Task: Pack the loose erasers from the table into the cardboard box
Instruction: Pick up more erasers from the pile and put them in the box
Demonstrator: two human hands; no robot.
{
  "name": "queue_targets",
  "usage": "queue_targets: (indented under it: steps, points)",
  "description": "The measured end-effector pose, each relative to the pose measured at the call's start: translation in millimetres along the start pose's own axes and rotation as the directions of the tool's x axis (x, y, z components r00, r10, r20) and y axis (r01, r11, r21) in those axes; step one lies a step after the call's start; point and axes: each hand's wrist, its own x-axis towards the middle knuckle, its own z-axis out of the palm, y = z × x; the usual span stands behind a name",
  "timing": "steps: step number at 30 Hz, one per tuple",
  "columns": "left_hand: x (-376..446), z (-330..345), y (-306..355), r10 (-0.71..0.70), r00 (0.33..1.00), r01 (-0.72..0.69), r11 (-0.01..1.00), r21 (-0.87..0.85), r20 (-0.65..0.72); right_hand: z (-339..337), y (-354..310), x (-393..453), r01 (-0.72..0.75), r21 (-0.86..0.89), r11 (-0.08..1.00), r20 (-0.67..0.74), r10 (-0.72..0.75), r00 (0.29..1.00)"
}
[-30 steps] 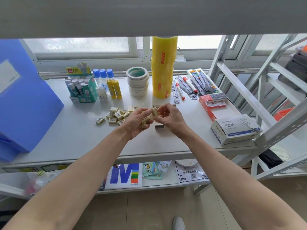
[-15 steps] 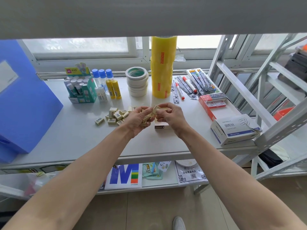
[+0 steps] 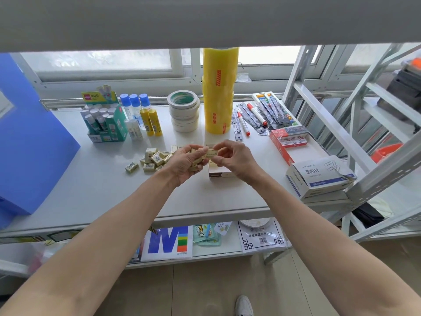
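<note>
While left hand (image 3: 182,163) cups blocky erasers (image 3: 196,161), right hand (image 3: 234,157) pinches one.

I am seeing a white table (image 3: 95,192) carrying a heap of loose erasers (image 3: 152,159), a cardboard box (image 3: 219,172), a blue folder (image 3: 29,142), glue sticks (image 3: 103,120), stacked tape rolls (image 3: 185,114), yellow tape (image 3: 219,92), markers (image 3: 245,123) and a paper-clip box (image 3: 319,176)

Bright daylight from rear windows (image 3: 102,62), soft shadows, wide-angle edge distortion
</note>
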Motion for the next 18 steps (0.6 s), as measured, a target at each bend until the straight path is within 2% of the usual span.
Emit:
queue_targets:
  steps: [3, 5, 8, 11, 14, 18]
  points:
    - [3.9, 4.0, -1.7, 0.017, 0.998, -0.018, 1.0, -0.016, -0.057, -2.9, 1.2, 1.9, 0.021, -0.09, 0.996, -0.005, -0.021, 1.0]
    - [8.7, 5.3, -3.8, 0.062, 0.987, -0.057, 0.998, 0.037, -0.149, -7.5, 4.8, 6.1, 0.024, -0.228, 0.973, -0.091, -0.046, 0.995]
    - [14.1, 0.2, -7.7, 0.163, 0.956, -0.064, 0.927, 0.369, -0.244, -20.8, 15.4, 13.3, -0.021, -0.432, 0.902, -0.136, -0.041, 0.99]
    - [16.1, -3.6, -12.7, 0.203, 0.956, -0.044, 0.814, 0.579, -0.213, -27.9, 23.3, 17.7, -0.027, -0.569, 0.822, -0.034, 0.009, 0.999]
    - [17.3, 0.7, -17.1, 0.225, 0.956, -0.037, 0.728, 0.684, -0.187, -23.0, 26.4, 22.1, -0.007, -0.657, 0.754, 0.028, 0.033, 0.999]
    - [18.2, 5.7, -19.4, 0.232, 0.958, -0.018, 0.631, 0.776, -0.166, -14.4, 29.7, 27.6, 0.0, -0.697, 0.717, 0.038, 0.037, 0.999]
